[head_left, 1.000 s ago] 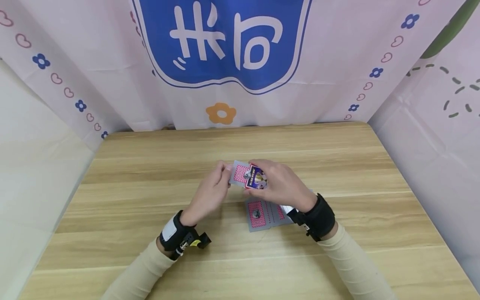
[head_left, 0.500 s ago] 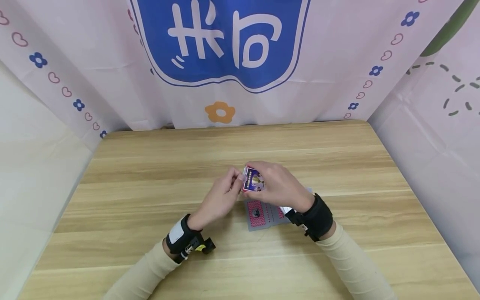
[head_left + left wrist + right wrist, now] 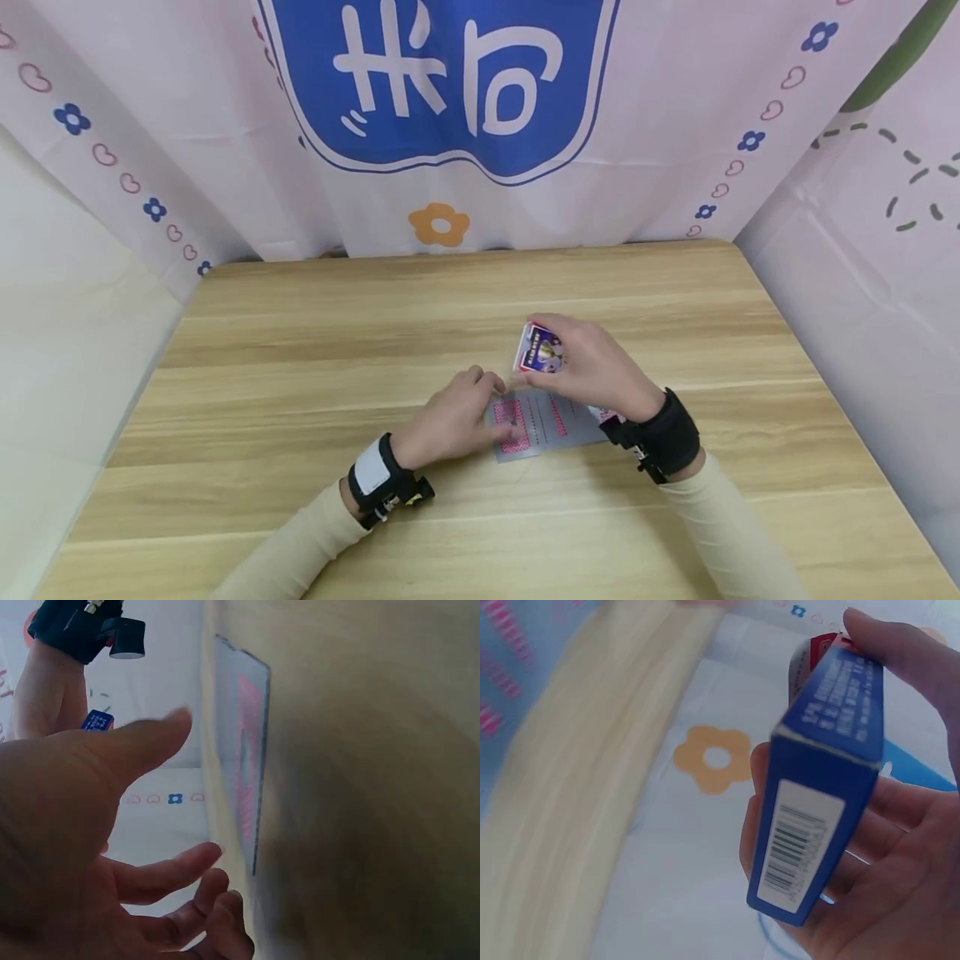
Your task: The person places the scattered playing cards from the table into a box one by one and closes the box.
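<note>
Card box (image 3: 540, 350) held up off tabletop (image 3: 300, 350) in right hand (image 3: 592, 367), fingers curled round it, centre-right. Left hand (image 3: 457, 412) relaxed, fingertips resting on cards (image 3: 536, 423) spread face-down just below box. Looks mid-way: cards out on tabletop; whether more remain inside box can't tell.

The right hand (image 3: 870, 847) holds a blue card box (image 3: 821, 787), barcode end showing, above the wooden table (image 3: 562, 810).

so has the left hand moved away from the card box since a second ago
Yes. The left hand has dropped from the card box toward the near table edge, onto the cards lying on the table; the right hand holds the box alone.
</note>
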{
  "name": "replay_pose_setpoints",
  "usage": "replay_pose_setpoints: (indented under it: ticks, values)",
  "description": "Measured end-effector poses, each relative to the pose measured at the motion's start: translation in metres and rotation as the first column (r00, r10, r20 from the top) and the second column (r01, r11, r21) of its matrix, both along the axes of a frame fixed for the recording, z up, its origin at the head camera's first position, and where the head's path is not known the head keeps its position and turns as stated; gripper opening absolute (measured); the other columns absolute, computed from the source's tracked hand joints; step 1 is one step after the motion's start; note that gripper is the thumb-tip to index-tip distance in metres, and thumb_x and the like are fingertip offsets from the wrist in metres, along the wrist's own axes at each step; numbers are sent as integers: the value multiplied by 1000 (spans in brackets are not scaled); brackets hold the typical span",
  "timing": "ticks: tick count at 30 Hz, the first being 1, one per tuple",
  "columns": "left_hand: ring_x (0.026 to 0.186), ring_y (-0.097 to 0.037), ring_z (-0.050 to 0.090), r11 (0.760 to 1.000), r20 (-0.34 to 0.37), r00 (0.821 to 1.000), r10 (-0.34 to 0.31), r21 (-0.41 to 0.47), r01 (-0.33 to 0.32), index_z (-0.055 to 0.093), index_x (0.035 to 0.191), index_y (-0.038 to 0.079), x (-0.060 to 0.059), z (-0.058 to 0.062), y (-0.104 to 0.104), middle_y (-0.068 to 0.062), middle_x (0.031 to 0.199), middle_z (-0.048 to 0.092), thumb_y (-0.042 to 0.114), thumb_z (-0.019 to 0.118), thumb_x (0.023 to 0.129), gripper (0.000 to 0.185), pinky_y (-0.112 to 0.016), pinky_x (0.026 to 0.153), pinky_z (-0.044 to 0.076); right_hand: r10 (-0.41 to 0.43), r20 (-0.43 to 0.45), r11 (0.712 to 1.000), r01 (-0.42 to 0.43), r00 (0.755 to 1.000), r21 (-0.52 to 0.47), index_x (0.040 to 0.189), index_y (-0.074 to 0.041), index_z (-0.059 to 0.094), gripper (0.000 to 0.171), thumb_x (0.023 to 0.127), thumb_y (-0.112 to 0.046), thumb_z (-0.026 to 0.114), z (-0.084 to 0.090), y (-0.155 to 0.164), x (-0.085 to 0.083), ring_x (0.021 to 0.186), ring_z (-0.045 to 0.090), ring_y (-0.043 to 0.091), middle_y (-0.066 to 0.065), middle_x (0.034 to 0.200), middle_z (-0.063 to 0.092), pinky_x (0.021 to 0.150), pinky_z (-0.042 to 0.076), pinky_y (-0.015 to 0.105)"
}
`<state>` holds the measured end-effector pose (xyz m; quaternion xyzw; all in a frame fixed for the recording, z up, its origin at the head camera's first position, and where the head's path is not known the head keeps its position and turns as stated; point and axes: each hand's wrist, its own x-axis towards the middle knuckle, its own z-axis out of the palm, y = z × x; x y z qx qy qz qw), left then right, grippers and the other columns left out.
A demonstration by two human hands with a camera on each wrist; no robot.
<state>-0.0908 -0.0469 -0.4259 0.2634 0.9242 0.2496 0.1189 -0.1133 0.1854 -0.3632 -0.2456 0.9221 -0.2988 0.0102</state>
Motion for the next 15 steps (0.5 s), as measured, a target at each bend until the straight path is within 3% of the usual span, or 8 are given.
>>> replay_pose_setpoints:
  ticks: [5,11,15]
  values:
    - [94,-19,51,997,-1,1000,21,-80,-21,64,120,5,3,-3,1,-7,110,58,52,90,80,67,-34,78,51,-15,-2,1000,15,1000,-3,142,-4,61,75,83,-38,91,-6,20,1,90,67,14,8,116,74,78,57,32]
    - [94,-18,48,995,28,999,44,-94,-41,63,118,4,5,-7,0,-6,107,57,49,92,78,67,-32,77,48,-8,28,1000,8,1000,0,143,-3,60,76,84,-40,90,-16,40,8,90,65,13,10,121,73,78,56,28]
    - [94,-18,48,995,39,998,46,-92,-42,63,118,4,3,-6,1,-5,106,56,49,93,76,69,-32,78,47,-31,32,999,30,999,27,142,-2,60,76,83,-41,90,-21,52,9,87,64,12,10,115,74,74,54,25]
